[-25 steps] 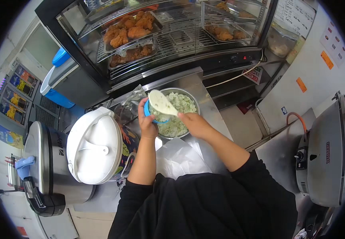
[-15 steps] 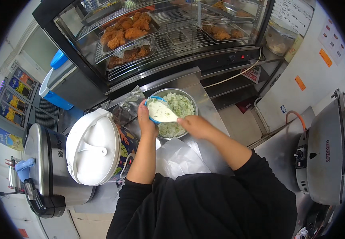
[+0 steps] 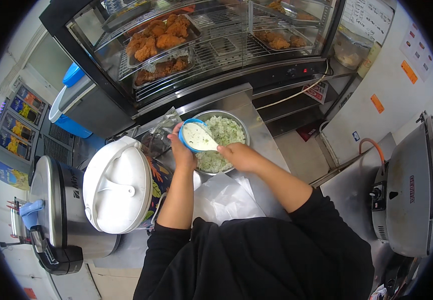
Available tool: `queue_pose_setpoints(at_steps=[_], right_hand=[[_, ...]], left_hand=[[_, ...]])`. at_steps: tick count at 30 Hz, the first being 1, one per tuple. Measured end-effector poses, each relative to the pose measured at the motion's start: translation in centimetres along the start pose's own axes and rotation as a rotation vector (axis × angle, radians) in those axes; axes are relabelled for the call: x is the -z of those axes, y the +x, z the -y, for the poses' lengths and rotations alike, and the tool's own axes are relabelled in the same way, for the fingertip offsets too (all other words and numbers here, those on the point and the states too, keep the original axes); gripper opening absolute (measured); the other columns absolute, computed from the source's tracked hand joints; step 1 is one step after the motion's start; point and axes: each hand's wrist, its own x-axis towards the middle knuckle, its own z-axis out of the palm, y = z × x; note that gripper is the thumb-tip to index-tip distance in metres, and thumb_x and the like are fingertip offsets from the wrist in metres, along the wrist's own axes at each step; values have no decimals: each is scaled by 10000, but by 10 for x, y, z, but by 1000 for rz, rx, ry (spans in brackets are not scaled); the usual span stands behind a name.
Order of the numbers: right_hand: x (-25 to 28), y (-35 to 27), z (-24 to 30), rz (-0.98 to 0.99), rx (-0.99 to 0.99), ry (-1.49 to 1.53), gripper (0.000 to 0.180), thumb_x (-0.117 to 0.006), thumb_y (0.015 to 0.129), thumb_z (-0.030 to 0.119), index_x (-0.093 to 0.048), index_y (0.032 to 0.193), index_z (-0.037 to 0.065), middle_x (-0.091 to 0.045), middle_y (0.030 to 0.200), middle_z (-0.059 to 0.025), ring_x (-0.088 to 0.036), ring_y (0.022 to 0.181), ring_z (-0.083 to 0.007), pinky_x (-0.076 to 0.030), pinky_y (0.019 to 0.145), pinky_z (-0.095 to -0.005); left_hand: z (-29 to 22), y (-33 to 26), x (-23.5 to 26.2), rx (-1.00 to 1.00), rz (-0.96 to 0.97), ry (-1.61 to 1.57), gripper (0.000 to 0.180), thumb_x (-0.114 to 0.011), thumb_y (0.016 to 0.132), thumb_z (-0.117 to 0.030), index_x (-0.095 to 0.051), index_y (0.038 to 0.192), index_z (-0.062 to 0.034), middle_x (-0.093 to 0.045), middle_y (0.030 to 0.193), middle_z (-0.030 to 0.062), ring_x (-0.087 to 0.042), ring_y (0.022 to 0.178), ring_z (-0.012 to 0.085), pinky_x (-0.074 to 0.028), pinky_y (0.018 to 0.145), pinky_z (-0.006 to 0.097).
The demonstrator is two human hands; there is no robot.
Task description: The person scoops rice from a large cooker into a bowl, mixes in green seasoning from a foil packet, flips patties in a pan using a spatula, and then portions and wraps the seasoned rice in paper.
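My left hand (image 3: 180, 148) is closed round a small blue bowl (image 3: 188, 121), tilted over the left side of a metal bowl. In my right hand (image 3: 239, 156) is the handle of a white rice paddle (image 3: 199, 137), its broad blade lying over the blue bowl's mouth. Green specks cling to the blade, which hides most of what the blue bowl holds. Beneath both, the round metal bowl (image 3: 247, 131) holds rice (image 3: 226, 131) mixed with green bits. White paper sheets (image 3: 225, 200) lie just in front of it.
Left of my arm stands a white-lidded rice container (image 3: 119, 192), with a large steel cooker (image 3: 51, 200) beyond it. Crumpled clear plastic (image 3: 161, 132) lies behind. A glass display warmer (image 3: 216, 55) with fried chicken (image 3: 164, 37) spans the back. A grey hinged appliance (image 3: 411, 190) stands right.
The paddle and blue bowl have shifted slightly; more of the bowl's rim shows behind the blade. My right hand has come a little left and my right forearm has lowered slightly.
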Motion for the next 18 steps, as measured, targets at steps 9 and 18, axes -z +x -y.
queue_pose_setpoints(at_steps=[9, 18], right_hand=[[23, -21, -6, 0, -358, 825, 421, -402, 835, 475, -425, 621, 114, -303, 446, 40, -226, 328, -64, -157, 319, -221], [-16, -10, -9, -200, -31, 486, 451, -370, 855, 450, -526, 707, 53, -405, 485, -2, -357, 373, -103, -280, 328, -264]], left_hand=[[-13, 8, -12, 95, -164, -217, 612, -268, 798, -616, -435, 1124, -126, -501, 1097, 62, -485, 1012, 251, -397, 832, 432], [17, -1, -17, -351, -132, -105, 395, -467, 846, -318, -371, 1122, -52, -474, 1054, 81, -475, 959, 178, -376, 850, 304]])
